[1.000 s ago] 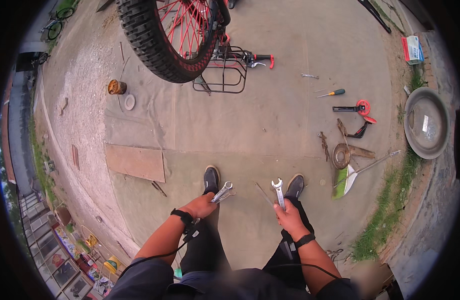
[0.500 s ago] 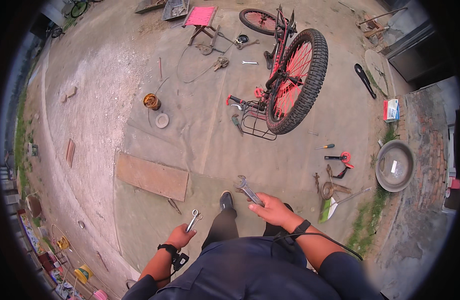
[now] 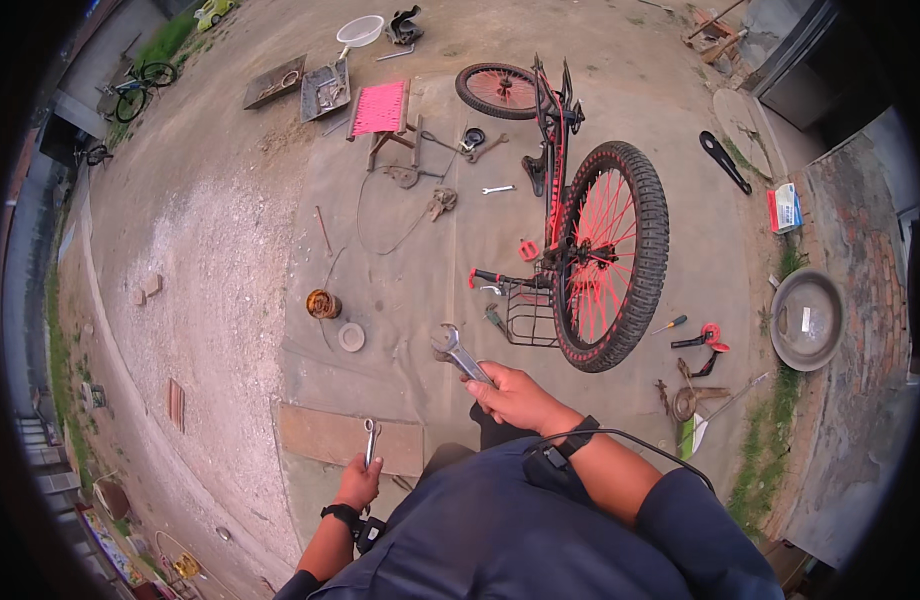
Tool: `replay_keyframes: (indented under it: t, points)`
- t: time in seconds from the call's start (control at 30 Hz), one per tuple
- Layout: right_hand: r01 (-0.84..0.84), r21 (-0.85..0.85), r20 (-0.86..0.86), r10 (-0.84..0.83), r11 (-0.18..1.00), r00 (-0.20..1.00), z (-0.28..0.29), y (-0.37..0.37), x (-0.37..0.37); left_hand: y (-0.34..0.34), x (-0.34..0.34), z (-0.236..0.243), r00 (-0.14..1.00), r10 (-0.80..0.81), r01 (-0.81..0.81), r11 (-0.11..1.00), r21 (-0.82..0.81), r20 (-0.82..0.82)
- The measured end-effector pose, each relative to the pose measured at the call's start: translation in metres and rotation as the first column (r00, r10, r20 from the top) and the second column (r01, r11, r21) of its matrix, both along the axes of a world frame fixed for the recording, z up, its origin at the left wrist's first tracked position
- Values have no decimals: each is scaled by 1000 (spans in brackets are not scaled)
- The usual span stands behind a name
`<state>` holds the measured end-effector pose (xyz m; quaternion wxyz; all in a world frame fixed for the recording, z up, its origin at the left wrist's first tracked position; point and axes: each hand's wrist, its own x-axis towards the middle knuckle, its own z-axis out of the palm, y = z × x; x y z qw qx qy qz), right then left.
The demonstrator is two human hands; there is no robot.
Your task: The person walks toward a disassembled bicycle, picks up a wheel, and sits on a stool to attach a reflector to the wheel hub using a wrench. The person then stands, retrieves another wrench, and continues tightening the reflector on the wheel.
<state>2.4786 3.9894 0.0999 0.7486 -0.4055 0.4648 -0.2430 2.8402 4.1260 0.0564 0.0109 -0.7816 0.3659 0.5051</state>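
Observation:
My left hand (image 3: 358, 482) is closed around a small silver wrench (image 3: 370, 436) whose ring end points up. My right hand (image 3: 523, 397) grips a larger grey open-end wrench (image 3: 464, 356), its jaws pointing up and to the left. Ahead of my right hand, a black and red bicycle (image 3: 551, 190) lies on the ground cloth, its thick-treaded wheel with red spokes (image 3: 620, 255) standing nearest me. Neither wrench touches the bicycle. Below the small wrench lies a flat brown board (image 3: 320, 432).
To the left stand a rusty can (image 3: 323, 304) and a small round dish (image 3: 351, 337). A pink-topped folding stool (image 3: 380, 107) is farther off. On the right lie a screwdriver (image 3: 672, 324), loose bicycle parts (image 3: 705, 337) and a grey basin (image 3: 807, 318) beside a brick ledge.
The view has tilted up and shifted, so the bicycle and board sit lower in the picture. Both hands still hold their wrenches, now raised higher in the view.

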Motion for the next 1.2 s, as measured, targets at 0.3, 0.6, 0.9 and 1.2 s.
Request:
replay_keyframes:
  t: [0.3,0.6,0.9,1.2]
  points:
    - [38,-7,10,-38,999,999,6,-162,22,-197,58,-9,986,-158,164,966,-198,43]
    - [426,60,30,-428,903,903,-4,-320,20,-477,80,-21,886,-464,431,825,-366,-1]
    - [658,129,35,-666,742,745,-21,-421,-22,-713,-8,9,731,-681,645,673,-361,38]
    - [724,190,54,-744,663,666,-50,-570,-118,-875,-164,14,559,-829,790,528,-310,10]
